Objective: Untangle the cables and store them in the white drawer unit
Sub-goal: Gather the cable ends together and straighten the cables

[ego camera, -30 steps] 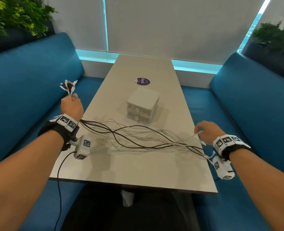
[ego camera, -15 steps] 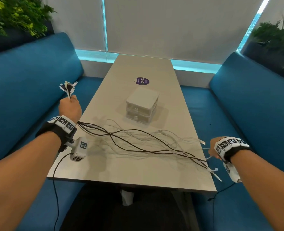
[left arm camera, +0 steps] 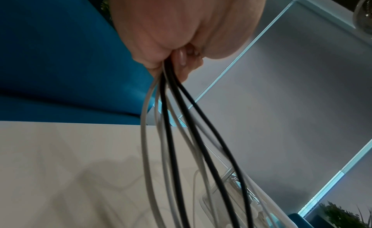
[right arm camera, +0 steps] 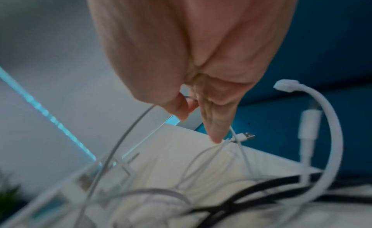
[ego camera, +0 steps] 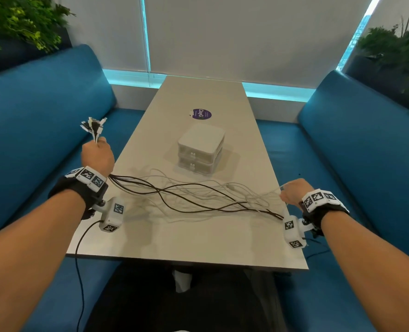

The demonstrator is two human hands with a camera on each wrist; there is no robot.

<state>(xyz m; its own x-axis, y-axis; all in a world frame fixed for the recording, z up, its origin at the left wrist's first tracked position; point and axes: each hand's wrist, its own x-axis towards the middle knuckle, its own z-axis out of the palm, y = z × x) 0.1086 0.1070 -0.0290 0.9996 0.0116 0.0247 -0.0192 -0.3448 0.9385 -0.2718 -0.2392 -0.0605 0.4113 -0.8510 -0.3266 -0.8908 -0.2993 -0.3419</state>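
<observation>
Several black and white cables (ego camera: 193, 197) stretch across the near part of the table (ego camera: 186, 240) between my two hands. My left hand (ego camera: 97, 154) is raised beyond the table's left edge and grips one end of the bundle, its plugs (ego camera: 92, 127) fanning out above the fist; the left wrist view shows black and grey cables (left arm camera: 181, 136) hanging from the closed fingers. At the table's right edge my right hand (ego camera: 292, 191) pinches a thin white cable (right arm camera: 128, 136). The white drawer unit (ego camera: 201, 148) stands behind the cables, both drawers closed.
A purple round sticker (ego camera: 201, 114) lies on the table beyond the drawer unit. Blue benches (ego camera: 42, 111) flank both long sides. Plants (ego camera: 18, 22) stand in the far corners. Loose white plug ends (right arm camera: 287, 86) curl near my right hand.
My right hand has risen from below the table's right edge back up to it and picked up a thin white cable. My left hand still holds its bundle in the same place.
</observation>
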